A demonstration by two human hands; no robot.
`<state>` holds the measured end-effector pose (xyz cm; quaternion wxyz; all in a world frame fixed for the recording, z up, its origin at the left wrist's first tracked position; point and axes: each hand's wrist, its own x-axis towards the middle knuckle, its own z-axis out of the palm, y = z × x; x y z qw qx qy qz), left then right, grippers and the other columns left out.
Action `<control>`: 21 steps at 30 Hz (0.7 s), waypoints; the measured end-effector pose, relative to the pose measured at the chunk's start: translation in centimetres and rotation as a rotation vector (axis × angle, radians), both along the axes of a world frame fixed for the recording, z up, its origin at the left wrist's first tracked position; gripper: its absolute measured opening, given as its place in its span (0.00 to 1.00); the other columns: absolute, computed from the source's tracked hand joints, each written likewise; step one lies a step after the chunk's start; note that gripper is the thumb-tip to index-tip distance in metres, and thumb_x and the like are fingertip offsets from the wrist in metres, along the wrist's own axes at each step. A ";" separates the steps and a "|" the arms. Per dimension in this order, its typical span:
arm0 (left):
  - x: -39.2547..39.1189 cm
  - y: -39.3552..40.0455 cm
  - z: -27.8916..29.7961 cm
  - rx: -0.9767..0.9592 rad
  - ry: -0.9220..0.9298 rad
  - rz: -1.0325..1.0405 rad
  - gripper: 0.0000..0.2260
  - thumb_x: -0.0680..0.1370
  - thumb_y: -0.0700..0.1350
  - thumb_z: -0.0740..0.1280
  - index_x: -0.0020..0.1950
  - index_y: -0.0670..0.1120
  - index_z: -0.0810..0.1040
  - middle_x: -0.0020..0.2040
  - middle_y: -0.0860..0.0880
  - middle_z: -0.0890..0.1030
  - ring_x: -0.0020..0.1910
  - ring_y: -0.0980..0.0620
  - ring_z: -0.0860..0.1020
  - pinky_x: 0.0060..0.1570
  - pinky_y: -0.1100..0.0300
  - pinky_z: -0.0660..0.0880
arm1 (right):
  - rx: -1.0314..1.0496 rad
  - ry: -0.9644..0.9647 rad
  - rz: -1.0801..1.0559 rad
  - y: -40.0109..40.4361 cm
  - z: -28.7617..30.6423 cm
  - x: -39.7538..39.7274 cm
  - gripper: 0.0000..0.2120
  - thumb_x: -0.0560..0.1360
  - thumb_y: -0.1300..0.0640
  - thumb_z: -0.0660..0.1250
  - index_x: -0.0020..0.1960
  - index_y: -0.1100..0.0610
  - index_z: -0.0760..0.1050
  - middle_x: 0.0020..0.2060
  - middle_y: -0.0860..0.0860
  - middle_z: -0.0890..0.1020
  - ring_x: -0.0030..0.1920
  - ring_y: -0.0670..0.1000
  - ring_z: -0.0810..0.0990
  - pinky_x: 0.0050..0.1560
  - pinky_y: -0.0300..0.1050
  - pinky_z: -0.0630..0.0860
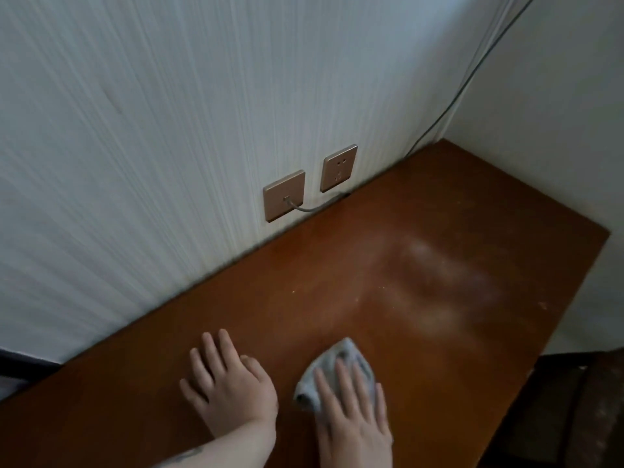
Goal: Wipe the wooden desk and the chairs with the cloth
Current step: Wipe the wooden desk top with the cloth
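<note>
The right hand [354, 420] pressed flat, fingers straight, on the grey cloth [337, 369] at the wooden surface's [422, 231] 6 o'clock. The left hand [229, 383] lay spread flat at the cloth's 9 o'clock. No writing was legible.

The brown wooden counter [337, 265] stands against the pale wall, reaching into the corner. A grey cloth [341, 369] lies on it near the front edge. Pale dusty smears [435, 285] mark its surface further right.
</note>
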<state>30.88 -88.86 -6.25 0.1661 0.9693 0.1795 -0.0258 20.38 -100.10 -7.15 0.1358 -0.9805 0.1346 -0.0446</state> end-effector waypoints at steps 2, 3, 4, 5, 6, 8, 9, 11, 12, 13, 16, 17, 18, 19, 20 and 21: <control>0.1 0.3 -0.8 0.013 -0.106 -0.019 0.26 0.74 0.48 0.51 0.68 0.44 0.75 0.70 0.43 0.72 0.71 0.41 0.66 0.67 0.36 0.55 | -0.014 0.008 0.174 1.9 0.2 0.9 0.29 0.68 0.43 0.60 0.70 0.41 0.70 0.70 0.45 0.72 0.74 0.49 0.62 0.69 0.51 0.57; 0.2 0.4 -1.0 0.023 -0.131 -0.023 0.26 0.74 0.48 0.51 0.67 0.44 0.76 0.69 0.43 0.73 0.70 0.41 0.67 0.67 0.35 0.56 | -0.033 -0.001 0.245 2.1 0.6 1.9 0.29 0.68 0.43 0.61 0.69 0.40 0.70 0.70 0.44 0.72 0.73 0.48 0.65 0.68 0.51 0.59; 0.2 0.4 -1.1 0.024 -0.130 -0.017 0.26 0.74 0.49 0.50 0.67 0.45 0.75 0.70 0.44 0.72 0.70 0.41 0.66 0.67 0.35 0.56 | -0.049 -0.008 0.290 1.7 0.8 3.1 0.29 0.68 0.43 0.61 0.69 0.39 0.70 0.70 0.43 0.72 0.72 0.46 0.67 0.68 0.51 0.60; 0.1 0.4 -1.1 0.022 -0.114 -0.007 0.27 0.74 0.50 0.48 0.68 0.46 0.74 0.71 0.45 0.71 0.71 0.42 0.64 0.68 0.37 0.54 | -0.059 0.017 0.304 0.9 1.0 4.2 0.28 0.69 0.43 0.60 0.70 0.38 0.70 0.70 0.42 0.72 0.72 0.46 0.67 0.68 0.51 0.59; -0.1 0.2 -0.9 0.013 -0.091 -0.007 0.28 0.74 0.51 0.46 0.69 0.47 0.73 0.73 0.47 0.69 0.72 0.44 0.62 0.69 0.38 0.52 | -0.081 0.043 0.292 0.0 1.0 5.2 0.28 0.70 0.43 0.59 0.70 0.38 0.69 0.70 0.42 0.72 0.72 0.46 0.68 0.68 0.51 0.58; 0.0 0.1 -0.3 -0.011 -0.069 0.008 0.27 0.76 0.51 0.46 0.71 0.49 0.71 0.74 0.49 0.67 0.74 0.46 0.59 0.70 0.41 0.50 | -0.101 0.050 0.163 -1.4 0.9 6.2 0.27 0.72 0.44 0.58 0.71 0.40 0.69 0.71 0.43 0.71 0.72 0.47 0.67 0.69 0.52 0.56; 0.1 0.0 -0.3 -0.019 -0.066 0.022 0.25 0.77 0.50 0.48 0.71 0.50 0.70 0.75 0.49 0.66 0.74 0.47 0.58 0.71 0.42 0.49 | -0.073 0.028 0.075 -1.4 0.6 6.1 0.26 0.73 0.44 0.57 0.71 0.40 0.69 0.71 0.44 0.70 0.73 0.48 0.66 0.69 0.52 0.56; 0.3 0.0 -0.3 -0.037 -0.079 0.041 0.23 0.78 0.48 0.51 0.71 0.49 0.71 0.74 0.49 0.67 0.74 0.46 0.59 0.71 0.42 0.48 | 0.007 -0.020 -0.044 0.3 -0.1 5.1 0.26 0.71 0.44 0.58 0.69 0.41 0.73 0.69 0.45 0.73 0.72 0.49 0.66 0.69 0.53 0.56; 0.3 0.1 -0.4 -0.055 -0.123 0.028 0.23 0.77 0.48 0.51 0.70 0.48 0.72 0.73 0.47 0.68 0.73 0.45 0.61 0.70 0.41 0.49 | 0.026 -0.045 -0.040 1.6 -0.3 4.6 0.27 0.69 0.44 0.59 0.68 0.42 0.74 0.68 0.46 0.75 0.71 0.49 0.66 0.68 0.53 0.58; 0.3 0.2 -0.5 -0.065 -0.166 0.008 0.25 0.75 0.49 0.50 0.68 0.47 0.73 0.72 0.46 0.70 0.71 0.44 0.63 0.69 0.40 0.50 | 0.044 -0.055 0.012 2.7 -0.3 4.4 0.27 0.68 0.43 0.60 0.67 0.41 0.74 0.67 0.46 0.76 0.70 0.48 0.67 0.67 0.53 0.60; 0.2 0.4 -0.8 -0.057 -0.167 0.008 0.29 0.72 0.51 0.46 0.67 0.46 0.74 0.71 0.45 0.71 0.71 0.43 0.63 0.69 0.38 0.52 | -0.035 -0.056 0.213 3.2 0.6 5.3 0.27 0.69 0.42 0.60 0.68 0.39 0.71 0.68 0.43 0.74 0.70 0.46 0.69 0.65 0.52 0.62; 0.2 0.3 -0.7 -0.051 -0.164 0.010 0.29 0.73 0.51 0.46 0.68 0.47 0.73 0.72 0.46 0.70 0.72 0.43 0.63 0.69 0.39 0.52 | -0.091 -0.028 0.227 2.0 0.8 5.7 0.27 0.70 0.43 0.59 0.69 0.38 0.70 0.69 0.42 0.73 0.71 0.46 0.69 0.66 0.52 0.61; 0.2 0.3 -0.5 -0.054 -0.160 0.014 0.28 0.73 0.51 0.46 0.68 0.47 0.73 0.72 0.46 0.69 0.72 0.44 0.62 0.69 0.39 0.51 | -0.123 -0.012 0.187 0.6 0.9 5.8 0.27 0.70 0.43 0.58 0.70 0.39 0.69 0.70 0.42 0.72 0.72 0.46 0.67 0.67 0.52 0.59; 0.2 0.1 -0.3 -0.054 -0.159 0.017 0.28 0.73 0.50 0.46 0.69 0.47 0.73 0.73 0.47 0.69 0.72 0.44 0.61 0.70 0.40 0.51 | -0.101 0.010 0.093 -0.9 1.0 5.8 0.27 0.71 0.43 0.57 0.71 0.39 0.69 0.71 0.43 0.71 0.73 0.46 0.65 0.68 0.52 0.57; 0.1 0.0 -0.2 -0.050 -0.151 0.022 0.27 0.74 0.50 0.47 0.69 0.48 0.72 0.73 0.47 0.68 0.73 0.45 0.61 0.70 0.41 0.50 | -0.087 0.000 -0.043 -2.2 0.7 5.3 0.27 0.72 0.44 0.56 0.71 0.40 0.68 0.71 0.44 0.71 0.74 0.46 0.63 0.69 0.53 0.55; 0.0 -0.2 0.0 -0.049 -0.138 0.029 0.27 0.74 0.50 0.46 0.69 0.48 0.72 0.73 0.47 0.68 0.73 0.45 0.60 0.70 0.41 0.50 | -0.068 -0.023 -0.164 -2.8 0.4 4.6 0.27 0.72 0.44 0.56 0.71 0.41 0.69 0.71 0.45 0.71 0.73 0.47 0.62 0.70 0.52 0.54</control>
